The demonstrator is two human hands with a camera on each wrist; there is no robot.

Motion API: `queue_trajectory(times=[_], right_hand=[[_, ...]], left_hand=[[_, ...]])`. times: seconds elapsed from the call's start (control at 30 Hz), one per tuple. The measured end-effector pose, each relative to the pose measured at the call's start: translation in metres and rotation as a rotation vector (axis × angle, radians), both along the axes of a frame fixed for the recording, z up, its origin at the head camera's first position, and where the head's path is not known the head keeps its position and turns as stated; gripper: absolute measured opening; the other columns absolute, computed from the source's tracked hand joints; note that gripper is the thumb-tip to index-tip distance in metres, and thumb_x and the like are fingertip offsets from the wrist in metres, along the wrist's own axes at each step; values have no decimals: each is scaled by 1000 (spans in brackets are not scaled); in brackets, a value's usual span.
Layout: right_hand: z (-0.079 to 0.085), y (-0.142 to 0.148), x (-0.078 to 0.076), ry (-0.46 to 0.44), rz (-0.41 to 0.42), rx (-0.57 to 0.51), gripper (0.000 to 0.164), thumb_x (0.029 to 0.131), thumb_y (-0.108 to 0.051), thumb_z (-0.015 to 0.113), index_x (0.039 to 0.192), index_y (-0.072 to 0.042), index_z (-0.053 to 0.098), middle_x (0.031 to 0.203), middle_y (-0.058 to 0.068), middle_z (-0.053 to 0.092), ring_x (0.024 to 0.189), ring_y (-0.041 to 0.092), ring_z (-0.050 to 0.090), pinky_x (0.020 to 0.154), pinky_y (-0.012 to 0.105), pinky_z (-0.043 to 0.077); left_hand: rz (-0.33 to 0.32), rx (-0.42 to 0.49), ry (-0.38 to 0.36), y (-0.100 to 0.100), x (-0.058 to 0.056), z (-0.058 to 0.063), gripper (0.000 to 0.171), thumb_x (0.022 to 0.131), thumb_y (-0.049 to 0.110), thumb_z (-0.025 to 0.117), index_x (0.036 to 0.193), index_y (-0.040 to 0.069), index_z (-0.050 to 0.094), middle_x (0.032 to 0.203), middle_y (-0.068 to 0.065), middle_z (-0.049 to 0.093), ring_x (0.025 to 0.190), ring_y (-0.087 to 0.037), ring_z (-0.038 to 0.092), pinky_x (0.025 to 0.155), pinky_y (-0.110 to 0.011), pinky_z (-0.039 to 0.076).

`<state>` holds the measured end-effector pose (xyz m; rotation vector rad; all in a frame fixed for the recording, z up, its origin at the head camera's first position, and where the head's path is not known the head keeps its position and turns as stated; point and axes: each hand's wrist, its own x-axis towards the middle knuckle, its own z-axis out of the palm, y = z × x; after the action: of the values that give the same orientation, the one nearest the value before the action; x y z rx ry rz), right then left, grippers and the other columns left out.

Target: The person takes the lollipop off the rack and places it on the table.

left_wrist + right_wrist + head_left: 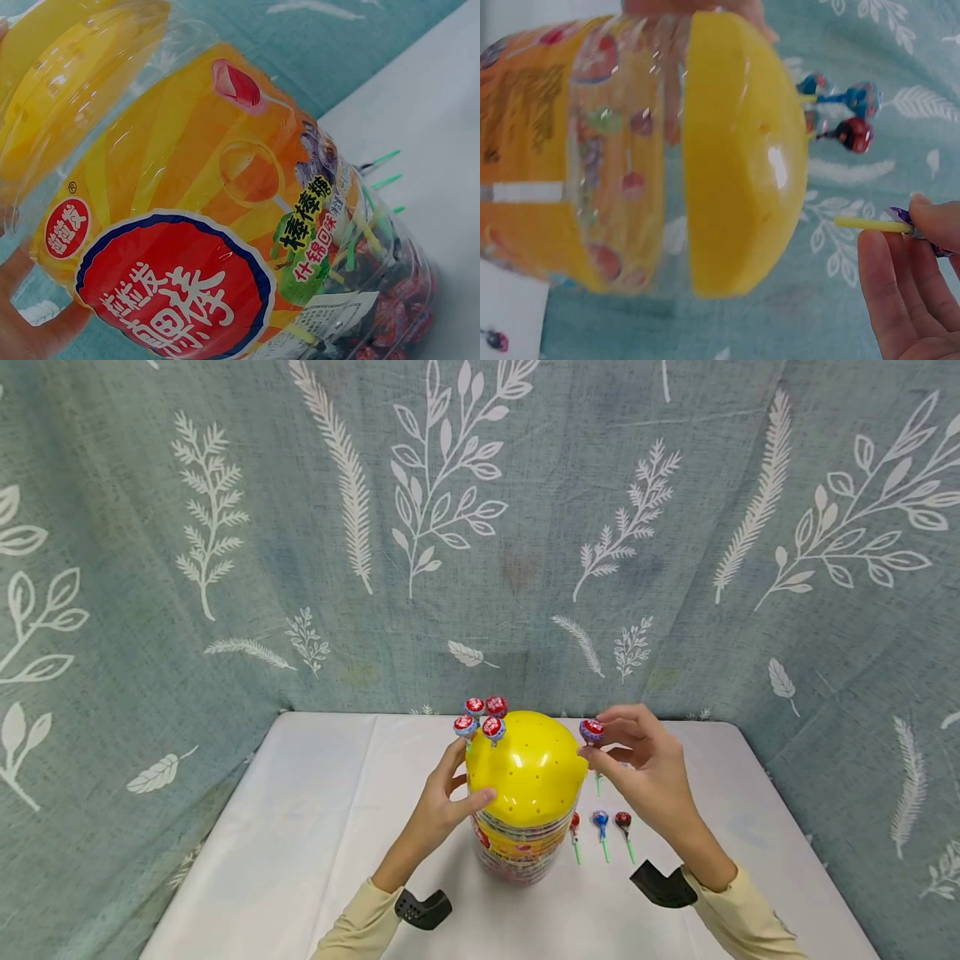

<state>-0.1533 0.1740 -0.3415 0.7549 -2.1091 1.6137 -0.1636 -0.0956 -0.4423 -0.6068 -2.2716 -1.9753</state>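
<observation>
A clear plastic candy jar (517,864) with an orange label (180,180) stands upright on the table. Its domed yellow lid (536,777) is dotted with small holes. Several wrapped lollipops (493,729) stick up from the lid's far left part. My left hand (441,806) grips the jar's upper left side, thumb on the lid. Just off the lid's right edge, my right hand (652,772) pinches a purple-and-red wrapped lollipop (592,731). Its yellow stick (870,224) points toward the dome, apart from it in the right wrist view.
Right of the jar lie loose lollipops with green sticks, among them a blue one (601,820) and a dark red one (623,821); another is partly behind my right hand. More wrapped lollipops (394,311) fill the jar's bottom. A patterned curtain (517,543) hangs behind the white table (300,827).
</observation>
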Motion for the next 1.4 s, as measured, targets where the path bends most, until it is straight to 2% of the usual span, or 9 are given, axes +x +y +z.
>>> queue_trajectory(times=[0.2,0.4,0.47,0.67,0.83,1.07,1.27,1.4], right_hand=[[-6,14,0,-13,-42,23,41,74,11,73,109,-1,56,91,13,66,77,15,65,64,26,55],[0,20,8,-33,-100,69,40,73,13,73,108,4,56,92,16,67,77,18,64,63,23,55],[-3,24,8,-43,-117,80,39,74,12,73,108,4,56,92,18,67,77,18,64,62,23,55],[-35,44,-4,-95,-189,106,39,76,3,75,111,-2,58,91,15,67,73,13,64,59,23,54],[-53,58,-8,-173,-275,126,36,78,1,74,110,-4,58,89,13,67,70,14,64,58,23,53],[-79,73,-12,-278,-352,176,36,80,2,71,113,2,56,88,19,65,69,28,65,56,28,55],[-103,84,-15,-381,-409,214,36,81,-5,74,112,-3,56,88,16,64,68,17,65,55,25,54],[-124,91,-20,-428,-443,253,35,80,-4,74,111,-4,57,85,15,65,67,19,65,55,27,54]], left_hand=[[-3,7,5,-1,0,0,69,85,25,67,145,28,33,148,5,34,135,-22,31,99,-52,35],[-1,2,1,-1,0,-1,70,85,28,67,145,30,32,148,7,34,134,-21,32,100,-51,35],[-1,2,3,-1,-1,-2,70,85,29,67,145,31,32,147,7,34,134,-22,32,99,-52,35],[-5,8,11,-1,-2,-3,70,85,28,67,145,30,31,148,6,34,134,-21,32,99,-52,36],[-11,15,10,-1,-2,-3,69,85,27,66,145,29,32,148,6,34,134,-21,31,99,-52,36],[-14,21,9,-1,-2,-2,69,85,27,67,145,29,32,147,6,35,134,-21,31,99,-52,36],[-9,19,4,0,0,-1,70,85,30,67,145,30,32,148,7,34,135,-21,30,100,-51,35],[-9,23,6,0,0,-1,70,85,30,68,145,29,32,148,6,34,136,-22,30,100,-51,36]])
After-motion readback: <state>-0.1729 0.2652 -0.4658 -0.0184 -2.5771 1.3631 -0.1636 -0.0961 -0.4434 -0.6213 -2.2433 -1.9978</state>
